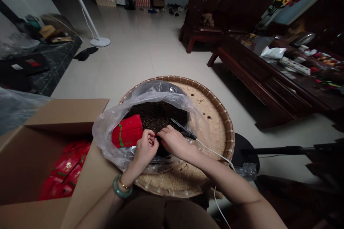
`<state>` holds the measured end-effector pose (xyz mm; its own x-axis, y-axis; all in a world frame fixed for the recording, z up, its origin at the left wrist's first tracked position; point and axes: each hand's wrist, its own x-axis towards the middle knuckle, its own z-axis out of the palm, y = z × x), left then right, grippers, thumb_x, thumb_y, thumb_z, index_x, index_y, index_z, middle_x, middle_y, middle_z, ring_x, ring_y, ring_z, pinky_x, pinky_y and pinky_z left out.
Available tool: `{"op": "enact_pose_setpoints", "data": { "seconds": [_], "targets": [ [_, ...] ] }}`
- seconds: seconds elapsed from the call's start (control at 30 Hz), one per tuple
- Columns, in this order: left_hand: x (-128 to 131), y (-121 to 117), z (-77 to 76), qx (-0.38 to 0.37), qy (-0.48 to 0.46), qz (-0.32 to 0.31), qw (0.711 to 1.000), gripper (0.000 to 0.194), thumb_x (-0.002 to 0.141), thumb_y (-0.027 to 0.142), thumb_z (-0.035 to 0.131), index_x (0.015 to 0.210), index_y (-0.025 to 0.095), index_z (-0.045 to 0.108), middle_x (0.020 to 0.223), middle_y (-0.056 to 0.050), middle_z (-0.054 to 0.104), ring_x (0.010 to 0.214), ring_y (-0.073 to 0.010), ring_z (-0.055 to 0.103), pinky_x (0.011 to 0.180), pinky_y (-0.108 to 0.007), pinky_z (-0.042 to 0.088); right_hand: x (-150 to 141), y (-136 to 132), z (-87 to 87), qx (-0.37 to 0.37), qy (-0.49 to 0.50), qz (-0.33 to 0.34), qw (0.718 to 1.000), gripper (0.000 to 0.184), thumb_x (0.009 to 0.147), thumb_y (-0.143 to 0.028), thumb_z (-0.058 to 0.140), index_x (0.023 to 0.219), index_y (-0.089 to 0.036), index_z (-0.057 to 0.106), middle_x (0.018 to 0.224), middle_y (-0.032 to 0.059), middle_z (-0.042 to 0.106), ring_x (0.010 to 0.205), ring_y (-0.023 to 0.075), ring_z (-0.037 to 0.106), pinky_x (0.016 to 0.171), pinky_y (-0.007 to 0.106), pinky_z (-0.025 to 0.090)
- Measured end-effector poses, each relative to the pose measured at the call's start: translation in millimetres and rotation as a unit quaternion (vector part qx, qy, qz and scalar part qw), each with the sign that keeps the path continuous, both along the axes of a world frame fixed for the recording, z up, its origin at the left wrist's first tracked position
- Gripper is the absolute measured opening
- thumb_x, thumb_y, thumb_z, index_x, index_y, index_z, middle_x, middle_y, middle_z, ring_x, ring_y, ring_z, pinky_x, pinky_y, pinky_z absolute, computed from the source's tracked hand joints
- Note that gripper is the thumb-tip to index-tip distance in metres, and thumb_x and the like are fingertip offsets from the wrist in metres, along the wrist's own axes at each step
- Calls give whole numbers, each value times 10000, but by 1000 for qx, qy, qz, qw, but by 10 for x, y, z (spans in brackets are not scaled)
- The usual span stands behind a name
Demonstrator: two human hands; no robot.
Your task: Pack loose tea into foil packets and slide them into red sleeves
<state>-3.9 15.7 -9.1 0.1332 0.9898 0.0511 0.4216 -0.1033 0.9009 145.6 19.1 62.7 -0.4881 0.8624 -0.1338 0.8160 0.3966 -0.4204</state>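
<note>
Pale floor (150,50) is extending around the work area, with a round woven tray (229,128) directly in front of me. My left hand (146,148) is curling inward, thumb drawn near the index finger. My right hand (174,141) is meeting it from the other side, fingers bent down and partly hidden. I cannot tell how far the fingertips are closed, or whether they are gripping a small item.

Current step, as judged: fine two-handed fingertip work over the open plastic bag (103,128). Any next movement calls for a light, level pinch, with the right wrist clear of the slim black tool (184,128).

Dark loose material (153,114) is lying in the bag, beneath and beyond my fingertips. A red packet bundle (131,132) with a green band is resting just left of the left hand. The tool is lying beyond the right hand, its white cable (215,152) trailing rightward. Farther left, an open cardboard box (94,175) is holding red packets (67,164).
</note>
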Motion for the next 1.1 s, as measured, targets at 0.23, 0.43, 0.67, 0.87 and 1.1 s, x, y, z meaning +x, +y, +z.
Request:
{"op": "enact_pose_setpoints", "data": {
  "seconds": [0.23,0.43,0.67,0.87,1.1],
  "targets": [
    [-25,17,3,-2,-5,22,1000,179,738,179,514,894,213,433,661,47,514,546,-100,563,495,-178,437,45,-25,-48,7,132,-55,990,351,775,-9,539,1098,-145,567,1018,74,552,898,155,542,788,257,447],
    [-32,10,35,5,0,30,1000,180,734,176,522,889,210,438,661,46,511,549,-97,560,501,-178,444,25,-66,-70,38,98,-12,994,182,863,-117,505,959,-164,652,861,72,629,875,190,500,808,312,419],
    [-73,8,38,1,-3,34,999,164,743,190,517,884,212,438,646,54,506,526,-93,549,488,-177,432,59,-133,-113,41,56,-54,996,197,857,-180,538,1023,-173,644,964,95,558,922,210,486,784,323,438],
    [-73,-4,54,-3,-13,19,1000,187,751,201,506,926,205,440,626,56,518,521,-99,547,480,-179,433,84,-154,-186,1,88,-46,995,153,876,-200,544,956,-192,674,866,42,573,790,141,558,683,236,422],
    [-47,-45,81,7,3,-10,1000,234,756,189,497,983,209,447,619,65,509,531,-101,548,490,-179,429,46,-100,-209,39,145,-102,983,282,866,-174,548,1146,-190,576,981,66,564,892,159,548,786,277,445]
  ]
}}
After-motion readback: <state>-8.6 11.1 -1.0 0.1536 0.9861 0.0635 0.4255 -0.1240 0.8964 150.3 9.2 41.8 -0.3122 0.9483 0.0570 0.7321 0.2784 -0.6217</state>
